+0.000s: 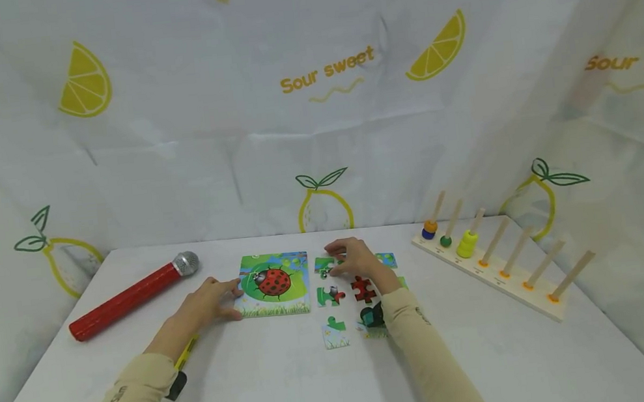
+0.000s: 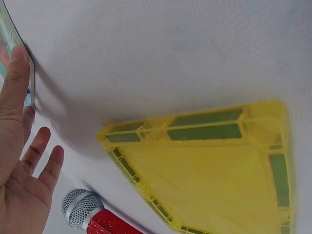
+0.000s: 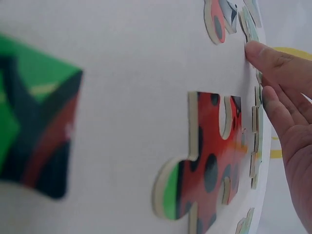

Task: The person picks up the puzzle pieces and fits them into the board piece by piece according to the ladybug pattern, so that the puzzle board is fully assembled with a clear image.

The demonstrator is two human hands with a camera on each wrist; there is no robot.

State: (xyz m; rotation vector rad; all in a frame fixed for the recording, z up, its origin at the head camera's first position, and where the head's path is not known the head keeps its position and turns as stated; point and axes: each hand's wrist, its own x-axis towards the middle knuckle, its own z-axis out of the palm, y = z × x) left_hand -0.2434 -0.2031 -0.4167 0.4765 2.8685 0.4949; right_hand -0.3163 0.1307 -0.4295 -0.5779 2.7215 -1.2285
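A square ladybug picture board (image 1: 274, 284) lies flat at the table's middle. My left hand (image 1: 212, 299) is at its left edge, fingers loosely extended; in the left wrist view the thumb (image 2: 17, 73) touches the board's edge. Right of the board, several loose jigsaw pieces lie in rows. My right hand (image 1: 357, 259) arches over the far left jigsaw piece (image 1: 323, 265), thumb at its near side and index finger at its far side. A red, black-spotted jigsaw piece (image 3: 209, 161) lies nearer in the right wrist view. Below it in the rows sits a grassy piece (image 1: 335, 334).
A red microphone (image 1: 132, 299) lies at the left. A yellow translucent plastic frame (image 2: 195, 170) is below my left wrist. A wooden peg stand (image 1: 487, 262) with coloured beads runs diagonally along the right. White printed cloth (image 1: 208, 187) hangs behind the table.
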